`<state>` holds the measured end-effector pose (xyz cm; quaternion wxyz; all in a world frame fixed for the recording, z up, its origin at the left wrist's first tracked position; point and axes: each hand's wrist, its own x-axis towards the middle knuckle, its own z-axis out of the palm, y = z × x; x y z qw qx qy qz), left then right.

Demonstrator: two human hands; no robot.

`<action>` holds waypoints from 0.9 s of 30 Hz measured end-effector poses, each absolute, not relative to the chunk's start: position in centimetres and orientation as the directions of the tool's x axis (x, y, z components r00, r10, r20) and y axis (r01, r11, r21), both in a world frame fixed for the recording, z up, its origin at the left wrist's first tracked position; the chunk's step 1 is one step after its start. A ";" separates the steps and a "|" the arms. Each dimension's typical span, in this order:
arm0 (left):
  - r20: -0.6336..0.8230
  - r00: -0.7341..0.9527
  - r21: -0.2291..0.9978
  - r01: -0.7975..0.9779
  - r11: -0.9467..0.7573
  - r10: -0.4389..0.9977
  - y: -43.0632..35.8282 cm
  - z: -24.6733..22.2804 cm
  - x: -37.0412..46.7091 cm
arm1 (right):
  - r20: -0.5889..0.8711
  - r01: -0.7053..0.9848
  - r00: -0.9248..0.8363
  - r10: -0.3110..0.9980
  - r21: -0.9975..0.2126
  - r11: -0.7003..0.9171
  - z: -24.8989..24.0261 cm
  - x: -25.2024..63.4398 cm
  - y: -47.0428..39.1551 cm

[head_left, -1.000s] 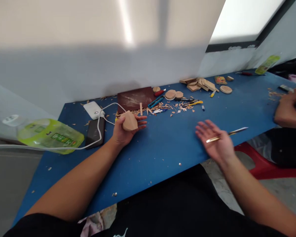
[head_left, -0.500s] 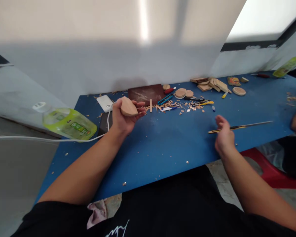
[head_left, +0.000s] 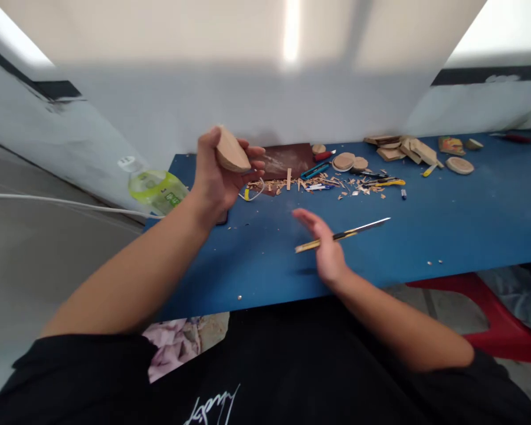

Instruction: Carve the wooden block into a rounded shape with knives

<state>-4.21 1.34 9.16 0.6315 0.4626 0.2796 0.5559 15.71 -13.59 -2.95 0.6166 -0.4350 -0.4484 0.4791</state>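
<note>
Blue table (head_left: pixel 265 268) along a pale wall (head_left: pixel 230 88); red chair (head_left: pixel 498 310) at its near side, right. Shavings (head_left: pixel 283 185) strewn before a brown sheet (head_left: pixel 289 158); wood pile (head_left: pixel 418 150) farther right, near the wall. Left forearm partly hides the bottle (head_left: pixel 154 188). Left hand (head_left: pixel 216 180) raised above the table, thumb and fingers grasping the block (head_left: pixel 231 153). Right hand (head_left: pixel 328 251): fingers extended, knife (head_left: pixel 361 228) held across it, blade pointing right, away from the block.
</note>
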 end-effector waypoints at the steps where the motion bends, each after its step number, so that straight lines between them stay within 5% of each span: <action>1: 0.151 0.240 0.911 -0.411 -0.040 0.959 1.6 8.9 -4.2 | 0.085 -0.135 0.242 0.967 -0.983 0.121 -3.4 16.8 -12.4; 3: 0.133 0.275 0.933 -0.358 -0.027 0.952 2.2 8.6 -4.2 | -0.021 -0.124 0.313 0.949 -0.992 0.019 -4.2 16.0 -11.0; 5: 0.104 0.319 0.947 -0.322 0.004 0.942 3.0 8.9 -4.2 | -0.053 -0.137 0.201 0.978 -0.990 -0.025 -4.6 11.4 -11.6; 8: 0.127 0.321 0.951 -0.309 -0.023 0.939 4.0 9.9 -4.3 | -0.037 -0.172 -0.129 0.991 -0.983 -0.060 -4.2 2.2 -15.7; 11: 0.145 0.258 0.951 -0.302 -0.062 0.955 4.4 10.8 -5.1 | 0.100 -0.344 -0.612 0.785 -0.927 -0.149 -3.6 -0.6 -18.6; 13: 0.139 0.242 0.956 -0.287 -0.066 0.960 4.3 10.8 -6.0 | 0.123 -0.316 -0.493 0.861 -0.948 -0.045 -3.4 2.8 -17.7; 16: 0.138 0.254 0.961 -0.269 -0.067 0.957 3.6 10.5 -6.9 | 0.082 -0.005 0.016 0.996 -0.997 0.082 -3.3 10.5 -13.2; 19: 0.152 0.274 0.957 -0.281 -0.072 0.950 2.9 10.5 -6.7 | 0.040 0.060 0.057 0.998 -0.998 0.036 -3.0 12.4 -10.5; 24: 0.151 0.291 0.952 -0.300 -0.059 0.945 2.7 12.0 -5.8 | 0.020 0.096 -0.424 0.906 -0.993 0.067 -1.5 0.5 -16.1; 26: 0.156 0.282 0.955 -0.288 -0.071 0.947 2.9 12.4 -6.1 | 0.092 -0.011 -0.782 0.616 -0.991 0.135 -1.2 -2.5 -18.1; 27: 0.156 0.276 0.958 -0.275 -0.078 0.948 2.9 12.6 -6.4 | 0.127 -0.040 -0.828 0.547 -0.985 0.168 -1.1 -2.7 -18.1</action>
